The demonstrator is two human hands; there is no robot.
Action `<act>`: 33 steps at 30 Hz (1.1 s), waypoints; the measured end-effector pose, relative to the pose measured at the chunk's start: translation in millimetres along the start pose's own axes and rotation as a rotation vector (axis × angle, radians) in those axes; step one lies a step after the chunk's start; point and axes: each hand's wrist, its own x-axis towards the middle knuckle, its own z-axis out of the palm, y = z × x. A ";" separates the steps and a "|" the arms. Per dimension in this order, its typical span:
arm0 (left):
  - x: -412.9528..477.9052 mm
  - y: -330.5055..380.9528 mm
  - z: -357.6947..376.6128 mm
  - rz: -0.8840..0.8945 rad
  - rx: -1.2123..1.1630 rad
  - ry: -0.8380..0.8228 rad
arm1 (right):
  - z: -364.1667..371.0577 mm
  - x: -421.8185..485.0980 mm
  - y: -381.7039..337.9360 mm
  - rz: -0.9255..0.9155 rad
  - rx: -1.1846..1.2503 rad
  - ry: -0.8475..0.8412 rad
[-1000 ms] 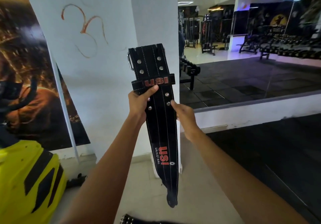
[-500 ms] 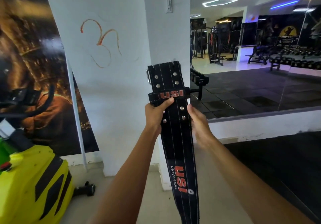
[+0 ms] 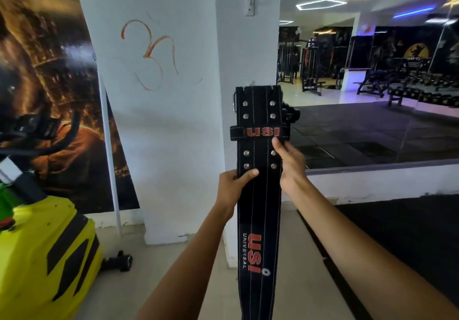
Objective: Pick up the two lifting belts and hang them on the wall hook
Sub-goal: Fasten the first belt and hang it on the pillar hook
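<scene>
Hold black lifting belt (image 3: 258,195) upright before white pillar (image 3: 246,53). My left hand (image 3: 233,185) clamps left edge, thumb across front. My right hand (image 3: 289,163) pinches right edge below red-lettered loop (image 3: 260,132). Buckle end up.

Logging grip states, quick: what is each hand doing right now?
Left hand: closed on the lifting belt, thumb across its front.
Right hand: closed on the same belt's right edge.

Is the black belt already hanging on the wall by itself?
No: both the left hand and the right hand grip the black belt, holding it upright in front of the white pillar.
</scene>
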 end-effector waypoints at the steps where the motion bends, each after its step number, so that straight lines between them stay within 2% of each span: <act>1: -2.9 -3.3 0.5 -0.014 -0.006 -0.001 | 0.4 1.2 -3.4 -0.003 0.013 0.019; 3: -19.0 -31.4 -4.3 -0.101 0.001 -0.044 | 1.4 1.0 -10.1 -0.006 0.033 0.033; 5: -40.0 -59.8 -11.6 -0.207 0.097 -0.168 | -0.9 0.0 -13.3 -0.004 0.027 0.035; 7: -41.0 -63.7 -13.6 -0.218 0.174 -0.239 | -4.5 -0.8 -11.2 -0.006 0.021 0.022; 12: -4.6 0.0 4.3 0.013 -0.079 -0.059 | -1.7 3.5 -7.5 0.003 -0.058 -0.050; 14: 1.7 11.2 7.0 0.046 -0.154 -0.012 | -0.9 5.8 -12.5 -0.005 -0.124 -0.134; 16: 4.8 17.2 7.8 0.036 -0.221 0.007 | -4.1 5.8 -14.8 -0.077 -0.235 -0.226; 18: 10.8 24.8 9.5 0.019 -0.242 0.033 | -12.6 -1.6 -6.0 -0.100 -0.313 -0.229; 24: 28.7 40.5 13.0 -0.086 -0.289 0.151 | -64.5 -48.2 70.8 0.080 -0.372 -0.203; 30: 32.1 50.0 12.9 -0.108 -0.322 0.144 | -34.5 -16.0 22.0 -0.040 -0.300 -0.222; 33: 33.9 52.0 16.3 -0.113 -0.310 0.163 | -50.3 -33.9 47.4 0.058 -0.351 -0.256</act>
